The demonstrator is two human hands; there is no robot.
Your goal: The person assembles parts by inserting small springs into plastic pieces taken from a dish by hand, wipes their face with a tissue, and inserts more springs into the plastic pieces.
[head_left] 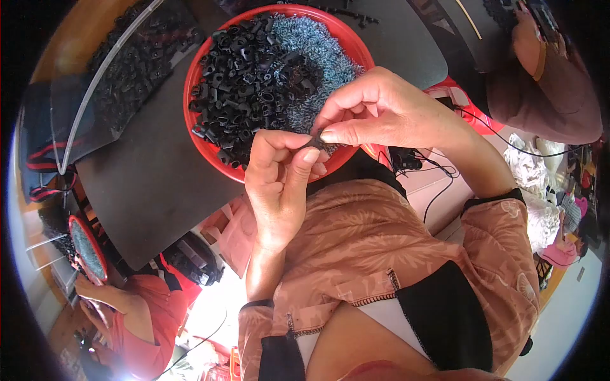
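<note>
Over the near rim of a red basin (196, 141), my two hands meet fingertip to fingertip. My left hand (277, 178) pinches a small black plastic part (315, 142) between thumb and forefinger. From the other side, my right hand (381, 113) has its thumb and forefinger closed on the same part. Fingertips cover most of it, so its exact shape is hidden. Many loose black plastic pieces (238, 82), some ring-like, fill the left of the basin. A heap of small shiny metal pins or screws (311, 41) fills its right side.
The basin stands on a dark table (143, 190). A clear bag of black parts (136, 70) lies at upper left. A co-worker in red (149, 317) sits at lower left by a smaller red tray (89, 247). Another person's sleeve (540, 95) is at upper right, near cables (438, 171).
</note>
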